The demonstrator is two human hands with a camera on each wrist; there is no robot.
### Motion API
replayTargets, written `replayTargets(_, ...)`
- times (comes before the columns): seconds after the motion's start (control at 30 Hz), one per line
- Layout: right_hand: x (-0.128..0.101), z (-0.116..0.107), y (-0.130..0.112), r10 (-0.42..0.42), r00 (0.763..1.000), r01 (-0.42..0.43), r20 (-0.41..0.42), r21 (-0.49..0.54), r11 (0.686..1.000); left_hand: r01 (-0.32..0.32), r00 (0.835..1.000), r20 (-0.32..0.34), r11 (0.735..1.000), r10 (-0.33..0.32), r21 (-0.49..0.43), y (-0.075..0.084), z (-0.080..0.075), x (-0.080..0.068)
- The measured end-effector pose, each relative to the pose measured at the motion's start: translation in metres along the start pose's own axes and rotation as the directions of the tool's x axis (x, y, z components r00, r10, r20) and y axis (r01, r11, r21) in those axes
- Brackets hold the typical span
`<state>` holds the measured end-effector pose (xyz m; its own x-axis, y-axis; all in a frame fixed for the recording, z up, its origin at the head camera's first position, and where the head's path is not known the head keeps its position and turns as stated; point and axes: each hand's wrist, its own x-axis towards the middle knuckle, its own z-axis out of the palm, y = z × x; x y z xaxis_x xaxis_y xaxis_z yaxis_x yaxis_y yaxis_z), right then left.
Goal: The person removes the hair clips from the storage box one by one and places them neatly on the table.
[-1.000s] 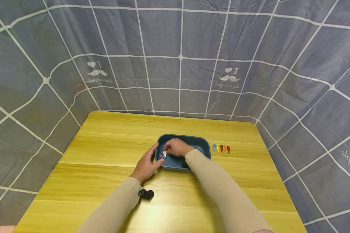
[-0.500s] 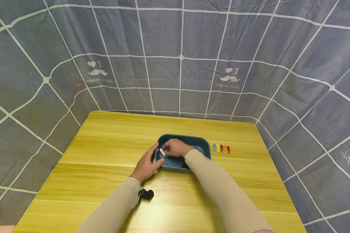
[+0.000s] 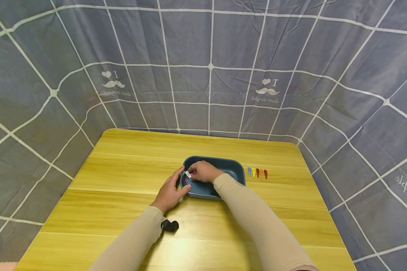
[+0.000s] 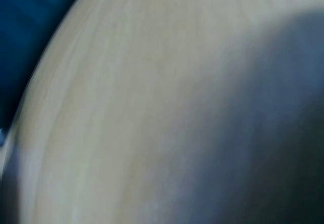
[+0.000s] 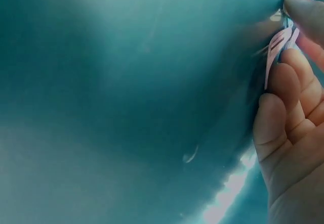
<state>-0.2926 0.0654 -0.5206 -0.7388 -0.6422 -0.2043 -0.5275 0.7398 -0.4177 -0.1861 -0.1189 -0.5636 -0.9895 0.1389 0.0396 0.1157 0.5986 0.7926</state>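
A dark blue tray (image 3: 235,165) stands on the table. Inside its left end, my right hand (image 3: 207,171) has its fingers curled at a few snap hair clips. A white hair clip (image 3: 188,174) shows at its fingertips, with a bit of pink beside it. In the right wrist view, a pale pink hair clip (image 5: 276,47) lies against the curled fingers, the thumb close above. Red and blue clips (image 3: 188,182) lie below these in the tray. My left hand (image 3: 169,194) rests on the tray's left end, fingers extended along the rim and thumb over the front corner.
Right of the tray, several hair clips lie in a row on the wooden table (image 3: 122,180): blue (image 3: 249,171), yellow (image 3: 253,172), dark red, orange and red (image 3: 265,174). A black object (image 3: 170,226) sits by the left wrist. A grey checked curtain (image 3: 190,86) surrounds the table.
The white clip at my right fingertips has shifted slightly up and left and changed its tilt. Pink has come into view beside it. The left hand stays put.
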Motion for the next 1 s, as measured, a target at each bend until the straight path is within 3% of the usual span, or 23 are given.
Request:
replayTargets(0.63,-0.004,0.001,0.006,0.040,0.999,-0.038,-0.025,0.092,0.995,0.013,0.999,0.041,1.000,-0.012,-0.023,0.003,0.001,-0.004)
replayTargets(0.87,-0.009,-0.010,0.009,0.039,0.998,-0.034,-0.042,0.104,0.994,0.021,0.999,0.036,1.000,-0.020,-0.015,0.002,0.000,-0.004)
replayTargets(1.0,-0.016,-0.023,0.011,0.063,0.997,-0.053,-0.050,0.173,0.983,0.031,0.999,0.032,1.000,-0.031,-0.005,0.002,-0.002,-0.002)
